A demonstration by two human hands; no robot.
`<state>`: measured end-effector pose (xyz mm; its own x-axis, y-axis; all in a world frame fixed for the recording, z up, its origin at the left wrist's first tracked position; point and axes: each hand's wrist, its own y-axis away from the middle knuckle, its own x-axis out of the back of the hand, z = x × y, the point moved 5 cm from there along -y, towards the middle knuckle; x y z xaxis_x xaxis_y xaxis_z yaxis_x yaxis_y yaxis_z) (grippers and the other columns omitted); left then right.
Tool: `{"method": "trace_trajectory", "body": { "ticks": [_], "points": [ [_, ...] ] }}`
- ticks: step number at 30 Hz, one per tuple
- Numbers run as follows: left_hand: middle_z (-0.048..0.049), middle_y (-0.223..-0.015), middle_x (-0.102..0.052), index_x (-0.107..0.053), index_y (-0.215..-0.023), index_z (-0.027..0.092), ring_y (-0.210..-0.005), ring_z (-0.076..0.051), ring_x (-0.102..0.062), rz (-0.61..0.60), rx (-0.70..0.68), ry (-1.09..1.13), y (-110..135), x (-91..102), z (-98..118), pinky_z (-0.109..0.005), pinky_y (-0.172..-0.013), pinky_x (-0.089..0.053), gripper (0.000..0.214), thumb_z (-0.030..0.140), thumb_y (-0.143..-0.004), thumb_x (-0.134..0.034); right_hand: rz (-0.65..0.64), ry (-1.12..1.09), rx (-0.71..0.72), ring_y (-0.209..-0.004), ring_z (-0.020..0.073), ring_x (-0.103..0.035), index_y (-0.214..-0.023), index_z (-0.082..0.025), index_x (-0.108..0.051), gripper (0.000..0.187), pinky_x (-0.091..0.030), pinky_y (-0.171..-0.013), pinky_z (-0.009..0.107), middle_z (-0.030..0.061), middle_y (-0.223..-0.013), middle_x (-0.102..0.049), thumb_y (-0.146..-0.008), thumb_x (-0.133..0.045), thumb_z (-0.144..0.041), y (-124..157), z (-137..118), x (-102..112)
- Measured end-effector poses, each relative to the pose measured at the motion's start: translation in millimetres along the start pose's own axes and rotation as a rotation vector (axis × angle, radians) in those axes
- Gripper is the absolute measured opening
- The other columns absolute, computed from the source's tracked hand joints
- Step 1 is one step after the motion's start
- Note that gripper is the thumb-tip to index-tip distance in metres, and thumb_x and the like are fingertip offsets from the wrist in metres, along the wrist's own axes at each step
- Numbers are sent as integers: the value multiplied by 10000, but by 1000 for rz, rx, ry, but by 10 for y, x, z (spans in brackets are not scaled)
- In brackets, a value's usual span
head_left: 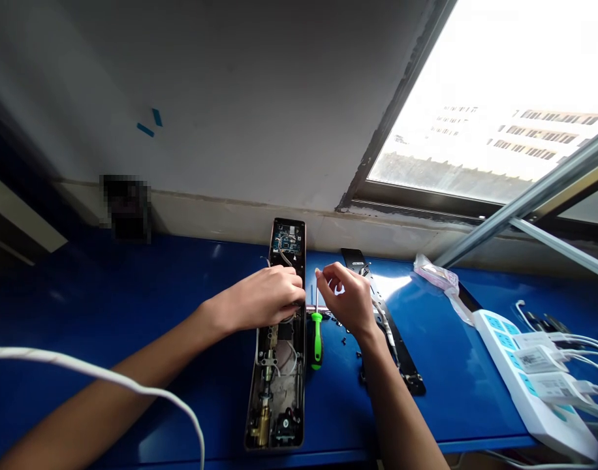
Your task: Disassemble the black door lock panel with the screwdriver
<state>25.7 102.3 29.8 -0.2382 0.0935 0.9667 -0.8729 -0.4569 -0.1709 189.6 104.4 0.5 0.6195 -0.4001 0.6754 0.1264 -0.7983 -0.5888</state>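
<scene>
An opened door-lock body (278, 378) lies lengthwise on the blue table (132, 313), its circuit board and brass parts showing. My left hand (262, 297) rests on the lock's middle, fingers curled and pressed onto the inner parts. My right hand (345, 297) hovers just right of it, thumb and forefinger pinched together on something too small to make out. A green-handled screwdriver (317, 336) lies between the lock and my right wrist. Small black screws (345, 339) are scattered beside it.
A black cover plate (401, 356) lies under my right forearm. A clear plastic bag (439, 277) sits at the back right. A white power strip (529, 372) with several chargers lies at the right edge. A white cable (132, 388) crosses my left arm. Window at the upper right.
</scene>
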Motion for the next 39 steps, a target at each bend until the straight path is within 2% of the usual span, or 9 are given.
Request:
{"method": "trace_trajectory", "body": {
  "ticks": [5,13,17,20,26,32,39],
  "points": [
    [-43,-934,-718,-712,-856,177,-929,-208,-647,-6,-5,27,-12,3,-43,-322,-820,-483,119,155,-960,-659,-54,20,18,-559,96,-467,-764,-219,-571,272,-371,-596,239,-31,-653,-589,-1012,-536,-324,19,20,-52],
    [-46,-955,-730,-752,-953,182,-970,-214,-660,-14,12,94,-21,21,-64,-323,-856,-490,95,155,-959,-661,-118,68,-13,-554,95,-481,-748,-208,-576,273,-363,-597,244,-27,-660,-615,-996,-534,-315,111,41,-225],
    [-60,-941,-716,-756,-935,175,-949,-217,-670,13,103,113,21,60,-109,-316,-836,-495,115,204,-975,-652,-174,87,-75,-592,105,-541,-950,-211,-642,82,-401,-623,243,-11,-800,-685,-934,-568,-243,147,75,-290],
    [-42,-881,-698,-737,-884,176,-822,-187,-672,11,172,122,53,81,-149,-292,-722,-464,156,239,-985,-637,-221,95,-98,-657,125,-582,-1082,-213,-642,214,-440,-669,254,18,-925,-706,-895,-547,-176,157,95,-305],
    [2,-690,-655,-635,-701,183,-634,-152,-619,-50,209,152,77,81,-175,-283,-574,-348,270,265,-958,-652,-326,111,-76,-775,169,-618,-1147,-224,-657,355,-467,-728,286,53,-1028,-708,-835,-535,-105,178,98,-346],
    [10,-676,-649,-639,-726,187,-587,-139,-588,-80,216,145,106,61,-163,-273,-549,-322,248,297,-945,-669,-404,81,-49,-911,186,-628,-1160,-226,-655,451,-506,-803,293,56,-1059,-692,-782,-519,-20,195,137,-359],
    [5,-719,-671,-656,-762,190,-613,-142,-619,-72,256,138,135,117,-182,-268,-552,-336,214,284,-954,-654,-433,2,-49,-959,171,-648,-1180,-237,-649,407,-548,-856,305,53,-1102,-672,-845,-542,-32,207,230,-365]
  ]
}}
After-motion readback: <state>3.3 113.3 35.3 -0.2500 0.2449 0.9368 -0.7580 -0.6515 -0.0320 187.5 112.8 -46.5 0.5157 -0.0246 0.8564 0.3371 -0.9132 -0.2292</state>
